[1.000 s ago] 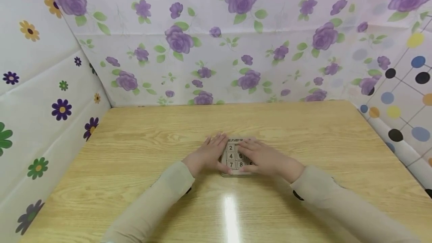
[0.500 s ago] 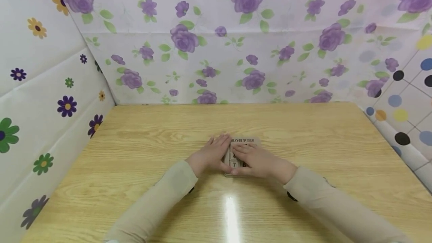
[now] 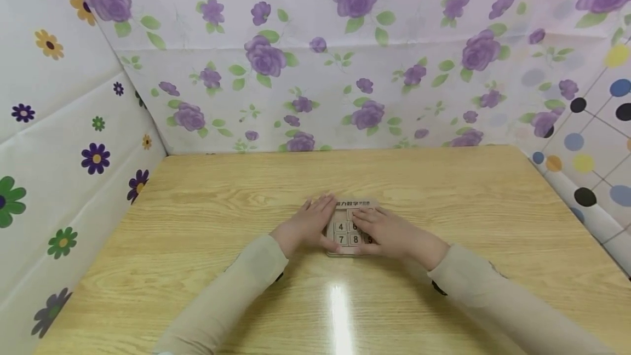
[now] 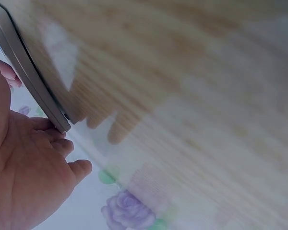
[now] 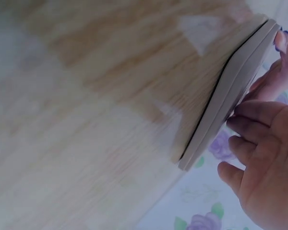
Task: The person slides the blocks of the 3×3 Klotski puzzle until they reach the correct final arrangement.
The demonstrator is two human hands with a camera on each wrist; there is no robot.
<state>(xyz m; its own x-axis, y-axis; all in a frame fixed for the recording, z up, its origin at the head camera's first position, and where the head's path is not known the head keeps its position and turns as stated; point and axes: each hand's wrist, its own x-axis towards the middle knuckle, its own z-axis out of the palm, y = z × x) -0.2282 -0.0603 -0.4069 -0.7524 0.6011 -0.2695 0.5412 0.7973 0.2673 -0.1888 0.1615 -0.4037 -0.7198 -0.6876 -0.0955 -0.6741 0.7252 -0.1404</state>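
Observation:
A sliding number puzzle (image 3: 346, 253) lies on the table, its frame printed with dark characters along the far edge. The top left slot is bare. Tiles 4, 7 and 8 read clearly, and others are partly covered. My left hand (image 3: 307, 227) holds the puzzle's left side, fingers along the edge and thumb at the near left corner. The right hand (image 3: 394, 235) lies over the right side with its fingers extended onto the upper tiles and its thumb near the front edge. Both wrist views show the puzzle's side edge (image 4: 33, 72) beside the fingers.
The wood-grain table (image 3: 222, 196) surrounds the puzzle and carries a bright light reflection in front of it. Behind stands a purple-flowered cloth wall (image 3: 315, 81). Patterned cloth walls also flank the left and right sides.
The right fingers slid left across the top row, then back right. The top left slot, which showed tile 2 a second ago, is now bare. The left hand kept its hold.

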